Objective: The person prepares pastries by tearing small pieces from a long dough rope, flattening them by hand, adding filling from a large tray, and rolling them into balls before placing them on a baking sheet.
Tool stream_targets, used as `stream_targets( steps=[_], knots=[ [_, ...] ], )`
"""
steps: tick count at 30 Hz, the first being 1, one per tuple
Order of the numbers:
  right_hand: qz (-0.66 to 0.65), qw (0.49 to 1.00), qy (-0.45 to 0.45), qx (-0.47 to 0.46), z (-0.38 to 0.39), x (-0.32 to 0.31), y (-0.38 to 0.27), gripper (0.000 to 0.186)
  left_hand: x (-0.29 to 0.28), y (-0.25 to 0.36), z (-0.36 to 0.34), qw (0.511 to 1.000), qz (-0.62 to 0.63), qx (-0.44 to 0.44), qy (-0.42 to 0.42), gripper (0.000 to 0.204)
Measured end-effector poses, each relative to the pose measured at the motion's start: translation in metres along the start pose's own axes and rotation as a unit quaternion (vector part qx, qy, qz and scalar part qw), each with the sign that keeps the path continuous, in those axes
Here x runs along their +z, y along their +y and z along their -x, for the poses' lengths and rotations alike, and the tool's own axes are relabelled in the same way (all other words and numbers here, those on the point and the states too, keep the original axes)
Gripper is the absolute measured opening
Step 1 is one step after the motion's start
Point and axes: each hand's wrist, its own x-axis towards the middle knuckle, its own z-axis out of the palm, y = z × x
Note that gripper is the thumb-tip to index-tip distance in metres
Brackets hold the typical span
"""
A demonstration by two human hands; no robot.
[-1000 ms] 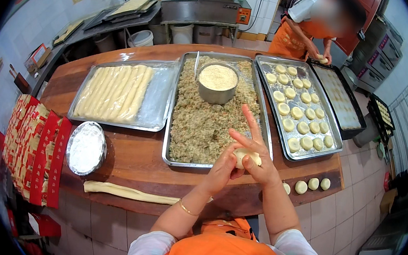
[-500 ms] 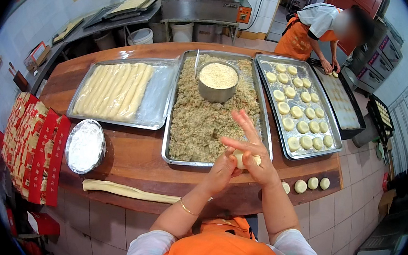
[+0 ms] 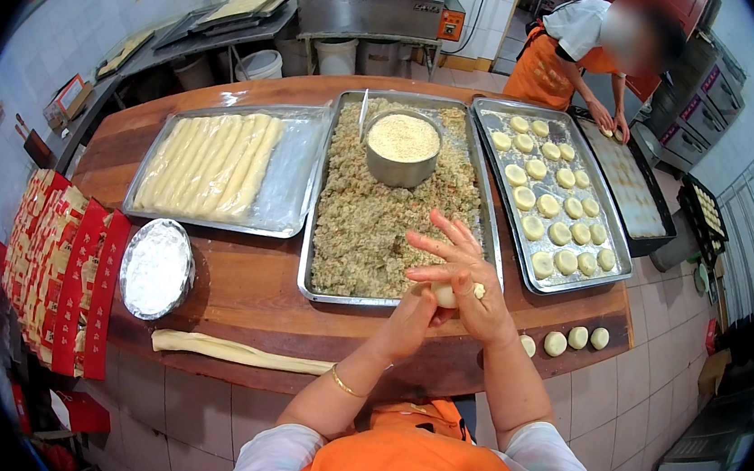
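Dough ball (image 3: 446, 296): held over filling tray (image 3: 362, 301), at its near-right corner
Left hand (image 3: 412, 316): gripping ball
Right hand (image 3: 473, 277): cupping ball, fingers fanned wider than a second ago

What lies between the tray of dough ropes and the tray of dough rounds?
In the head view, a metal tray of crumbly mixture, with a round pot of pale grains standing in it.
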Motion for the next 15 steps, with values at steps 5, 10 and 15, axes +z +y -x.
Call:
stream_targets(
  steps=[5,10,15],
  knots=[
    [-0.029,0.991,0.127,-0.030,0.001,0.013,0.002,0.063,0.038,0.033,0.000,0.996,-0.021,0.033,0.075,0.073],
    [-0.006,0.993,0.115,-0.034,-0.003,0.014,-0.008,0.066,0.000,0.002,0.002,0.999,0.030,-0.022,-0.011,0.068],
    [-0.044,0.998,0.037,0.005,0.008,-0.003,0.014,0.067,0.037,0.004,-0.013,0.985,-0.080,0.124,0.093,0.078]
  ],
)
